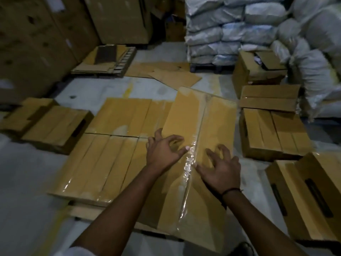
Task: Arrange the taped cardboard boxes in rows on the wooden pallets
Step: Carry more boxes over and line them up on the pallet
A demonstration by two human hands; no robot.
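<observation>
Mid-placement: settling a long tan cardboard box with a clear-tape seam (199,126) at the right side of the laid block of flat tan taped boxes (103,159). Sits skewed, seemingly overlapping that block's right edge. Pressing on its top with left hand (164,150) and right hand (221,167), fingers spread and bent, gripping nothing. Next, probably: swing it square with the block, then fetch from the loose brown cartons (271,132) further right of the block.

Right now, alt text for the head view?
Left hand and right hand rest spread either side of the tape seam on a box. Two taped boxes lie to its left; other boxes and sacks surround them.
</observation>
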